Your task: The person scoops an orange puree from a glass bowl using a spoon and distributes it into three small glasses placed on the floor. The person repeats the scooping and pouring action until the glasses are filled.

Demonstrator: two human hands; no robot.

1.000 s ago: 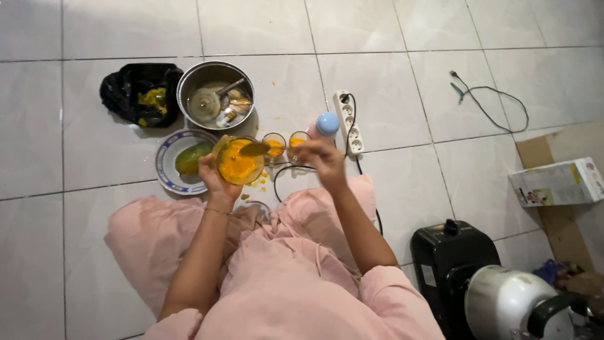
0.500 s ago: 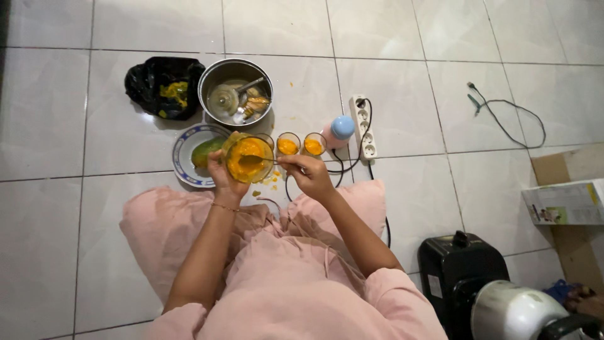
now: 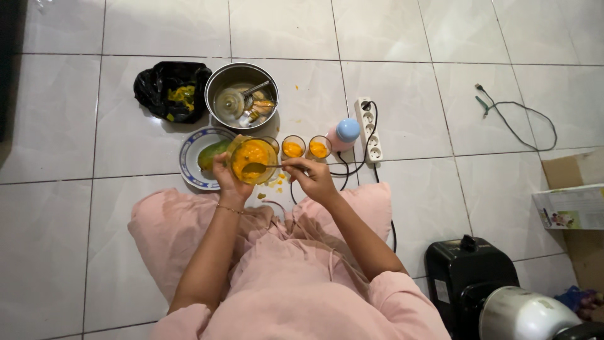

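My left hand [image 3: 228, 177] grips a clear jar of orange puree [image 3: 253, 160], tilted over the floor. My right hand [image 3: 313, 178] holds a metal spoon [image 3: 259, 167] by its handle, and the spoon's bowl rests in the puree at the jar's mouth. Just beyond the jar stand two small glass cups [image 3: 293, 147] filled with orange puree, the second cup [image 3: 319, 148] to the right of the first. Orange drips spot the tile [image 3: 274, 183] under the jar.
A blue-rimmed plate [image 3: 192, 158] with a green fruit sits left of the jar. Behind are a steel bowl [image 3: 242, 96] with utensils and a black bag of peels [image 3: 171, 92]. A pink bottle with a blue cap [image 3: 343, 134], a power strip [image 3: 368, 130], a black appliance [image 3: 469, 277] and a cardboard box [image 3: 576, 204] lie right.
My right hand has come down from over the cups and brought the spoon into the jar's mouth. The view has shifted slightly right.
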